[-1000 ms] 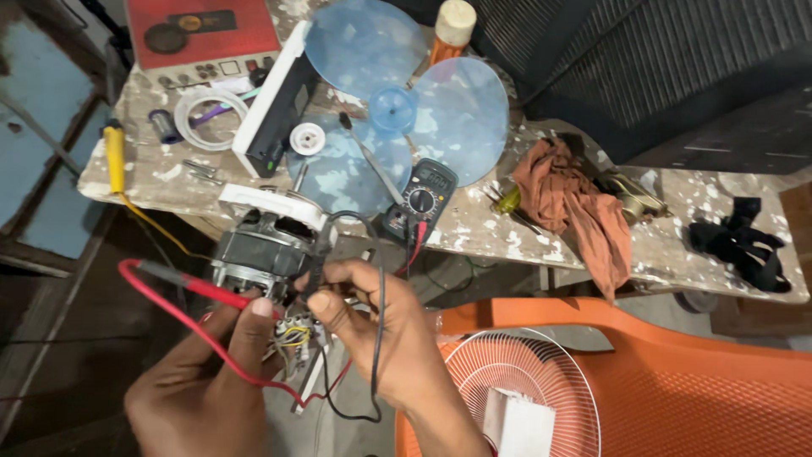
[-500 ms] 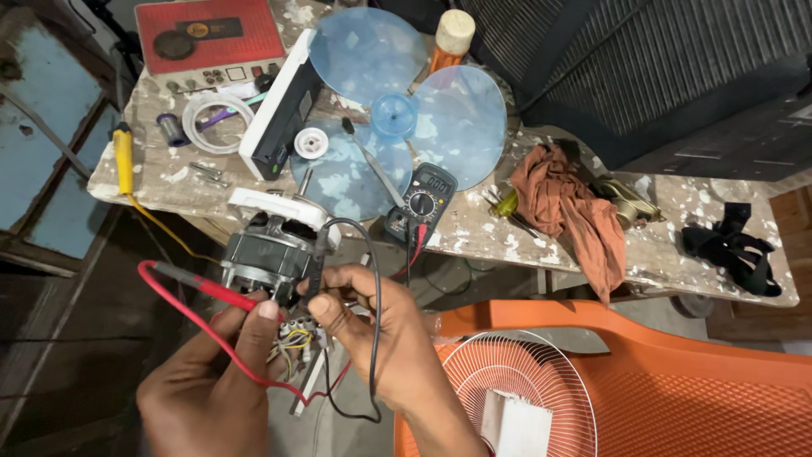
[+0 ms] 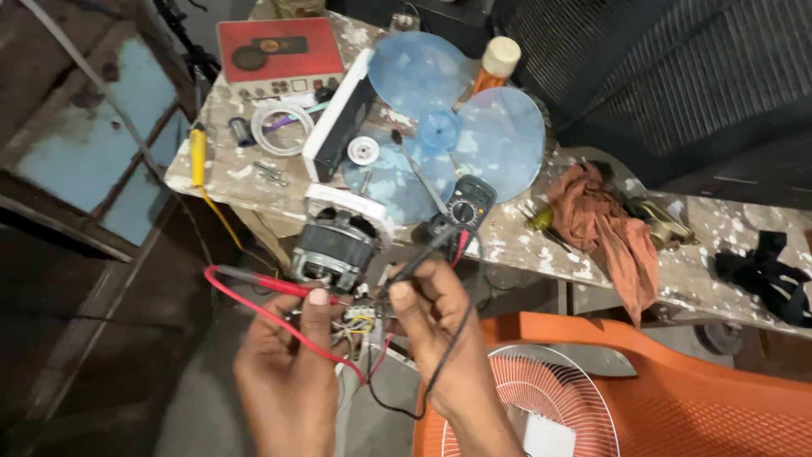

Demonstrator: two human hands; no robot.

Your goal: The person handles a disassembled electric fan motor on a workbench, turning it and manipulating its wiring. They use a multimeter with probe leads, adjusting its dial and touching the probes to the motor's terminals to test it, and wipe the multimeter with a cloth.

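Left hand [image 3: 283, 360] pinches the red probe [image 3: 279, 286], lying sideways; right hand [image 3: 436, 326] grips the black probe [image 3: 419, 258], angled up-right. Ribbed metal fan motor [image 3: 334, 245] sits just below the counter [image 3: 516, 228] edge.

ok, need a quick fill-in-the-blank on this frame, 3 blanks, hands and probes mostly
1. The left hand holds the ____ probe.
2. The right hand holds the ____ probe.
3. Both probes meet at the wires below the ____.
4. The meter lies on the table beside the blue fan ____.

Missing words: red; black; motor; blade
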